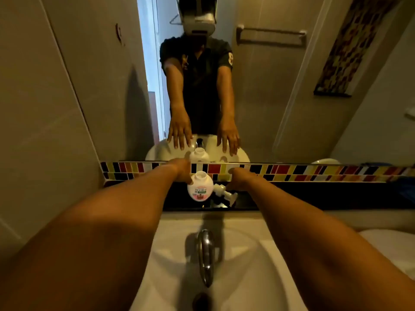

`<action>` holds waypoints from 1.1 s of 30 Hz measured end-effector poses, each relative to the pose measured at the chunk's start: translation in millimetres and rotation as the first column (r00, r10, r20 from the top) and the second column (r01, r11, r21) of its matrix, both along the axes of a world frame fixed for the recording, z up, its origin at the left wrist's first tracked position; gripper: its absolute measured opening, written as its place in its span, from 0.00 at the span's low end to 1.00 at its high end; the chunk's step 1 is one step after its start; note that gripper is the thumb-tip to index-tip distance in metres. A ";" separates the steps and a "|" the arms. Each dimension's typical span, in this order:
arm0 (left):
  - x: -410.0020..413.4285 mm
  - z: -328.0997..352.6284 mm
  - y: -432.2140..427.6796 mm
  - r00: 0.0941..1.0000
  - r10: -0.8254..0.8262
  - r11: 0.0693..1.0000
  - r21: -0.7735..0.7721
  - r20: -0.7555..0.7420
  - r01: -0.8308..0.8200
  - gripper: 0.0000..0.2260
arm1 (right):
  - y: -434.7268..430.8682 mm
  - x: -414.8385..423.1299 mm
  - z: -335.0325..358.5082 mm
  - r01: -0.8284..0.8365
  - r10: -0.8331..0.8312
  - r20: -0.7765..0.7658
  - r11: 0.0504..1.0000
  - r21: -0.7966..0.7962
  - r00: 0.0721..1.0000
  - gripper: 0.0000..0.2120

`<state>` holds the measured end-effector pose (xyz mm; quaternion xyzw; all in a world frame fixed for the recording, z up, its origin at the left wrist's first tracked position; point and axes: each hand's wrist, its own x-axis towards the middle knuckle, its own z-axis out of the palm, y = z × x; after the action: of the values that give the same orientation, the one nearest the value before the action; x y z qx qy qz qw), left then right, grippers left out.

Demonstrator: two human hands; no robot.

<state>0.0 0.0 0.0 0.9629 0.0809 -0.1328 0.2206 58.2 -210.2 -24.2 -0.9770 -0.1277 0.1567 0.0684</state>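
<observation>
Soap bottle (199, 187) stands upright on the black ledge (292, 196) behind the sink (242, 261), neck open with no cap. Pump head (224, 192) lies on its side just to the right of it, touching or nearly so. My left hand (182, 170) is at the bottle's upper left and my right hand (239, 178) is at the pump head. The mirror (269, 97) shows both with fingers straight, so there's no grip on either yet. Risks: the bottle is uncapped and only touched from one side, so a nudge could tip it toward the basin and spill soap. The pump head is round and loose, so a poke instead of a pinch could roll it off the ledge past the faucet (205, 250). Both arms are at full stretch, so control is weak. I'd hold the bottle before lifting the pump.
</observation>
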 end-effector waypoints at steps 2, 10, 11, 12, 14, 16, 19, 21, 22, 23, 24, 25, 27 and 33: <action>-0.4 -10.8 -0.4 1.000 0.015 1.000 -0.003 -0.010 -0.015 0.35 | -0.1 -1.0 -10.2 0.009 -0.009 -0.012 1.000 -0.007 1.000 0.28; 0.6 -83.4 1.2 0.988 0.145 0.940 -0.320 0.053 -0.121 0.46 | -2.5 1.1 -67.8 0.024 -0.028 0.023 0.987 0.158 0.999 0.33; 0.3 -87.8 -0.4 0.984 0.157 0.925 -0.361 0.079 -0.119 0.44 | -3.1 0.5 -72.8 0.022 -0.030 0.045 0.986 0.165 0.999 0.36; 0.1 -92.2 -2.0 0.979 0.177 0.908 -0.401 0.099 -0.124 0.43 | -3.4 0.4 -78.5 0.024 -0.036 0.067 0.984 0.177 0.997 0.37; 1.6 -100.6 -3.5 0.967 0.221 0.869 -0.477 0.127 -0.136 0.42 | -4.6 1.8 -87.3 0.019 -0.043 0.113 0.979 0.203 0.993 0.36; 2.5 -108.4 -3.7 0.957 0.248 0.840 -0.525 0.149 -0.136 0.42 | -5.9 2.4 -93.5 0.021 -0.055 0.159 0.977 0.211 0.986 0.33; 4.5 -116.7 -4.7 0.948 0.284 0.817 -0.553 0.146 -0.160 0.41 | -6.1 2.4 -99.7 0.045 -0.098 0.198 0.965 0.257 0.975 0.33; 6.5 -120.1 -5.6 0.946 0.294 0.817 -0.549 0.134 -0.176 0.40 | -5.0 1.0 -101.9 0.069 -0.134 0.203 0.952 0.299 0.970 0.32; 7.6 -121.9 -5.9 0.946 0.295 0.822 -0.539 0.131 -0.181 0.40 | -4.1 0.2 -103.0 0.077 -0.146 0.204 0.946 0.314 0.968 0.32; 9.1 -124.2 -5.6 0.947 0.294 0.827 -0.533 0.132 -0.182 0.41 | -3.4 0.0 -104.3 0.079 -0.153 0.206 0.942 0.325 0.966 0.31; 10.1 -126.1 -5.3 0.947 0.293 0.828 -0.530 0.133 -0.183 0.42 | -2.6 -0.8 -104.4 0.084 -0.157 0.200 0.940 0.332 0.967 0.30; 10.6 -127.9 -4.7 0.946 0.297 0.830 -0.525 0.132 -0.188 0.43 | -2.2 -1.2 -105.2 0.085 -0.160 0.197 0.935 0.344 0.967 0.29; 11.1 -129.3 -4.7 0.942 0.305 0.838 -0.509 0.140 -0.196 0.44 | -1.6 -2.3 -105.3 0.084 -0.167 0.201 0.926 0.368 0.965 0.27; 10.5 -118.9 -5.0 0.947 0.280 0.845 -0.509 0.160 -0.164 0.37 | 0.0 1.4 -101.0 0.203 -0.267 0.067 0.853 0.481 0.961 0.27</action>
<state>10.5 -5.0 -118.9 0.8682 0.1302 -0.0111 0.4787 59.6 -210.3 -125.1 -0.9475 -0.0455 0.0469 0.3131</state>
